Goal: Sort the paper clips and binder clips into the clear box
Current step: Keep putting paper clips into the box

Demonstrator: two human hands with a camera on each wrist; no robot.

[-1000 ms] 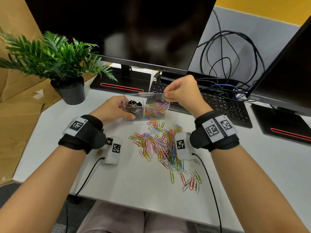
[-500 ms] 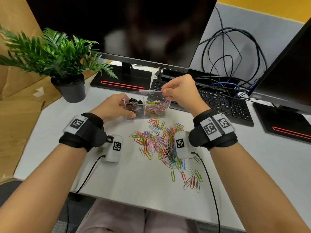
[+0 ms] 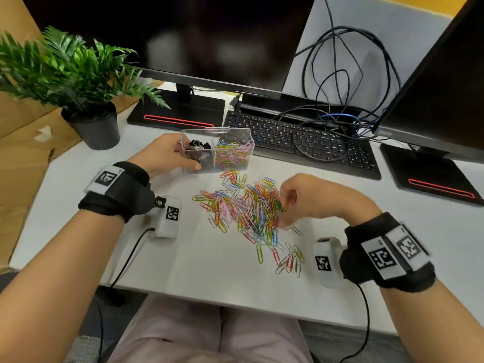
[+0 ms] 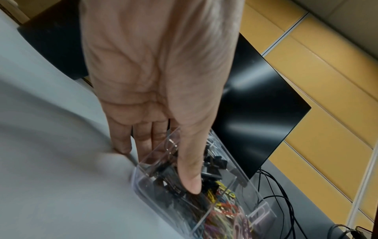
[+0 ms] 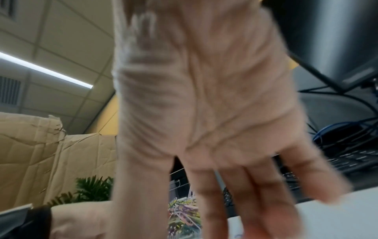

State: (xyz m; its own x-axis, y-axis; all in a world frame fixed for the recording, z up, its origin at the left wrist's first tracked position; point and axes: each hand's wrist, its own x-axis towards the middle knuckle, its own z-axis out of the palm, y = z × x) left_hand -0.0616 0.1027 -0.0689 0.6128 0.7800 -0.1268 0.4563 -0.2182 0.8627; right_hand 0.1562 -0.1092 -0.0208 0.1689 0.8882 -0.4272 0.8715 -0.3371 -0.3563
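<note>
Nearest on the white tabletop (image 3: 183,263) lies a loose heap of coloured paper clips (image 3: 246,210), with the right hand (image 3: 311,197) at its right edge, fingers (image 5: 263,190) extended and spread over the clips — the blurred frames do not show whether this grip has hold of any. Farther back, the left hand (image 3: 165,155) grasps the clear box (image 3: 217,150) — thumb (image 4: 192,163) pressed on its near wall; black binder clips (image 3: 199,146) fill the left compartment, coloured ones the right. Behind it sit a keyboard (image 3: 301,142) and a potted plant (image 3: 78,82).
</note>
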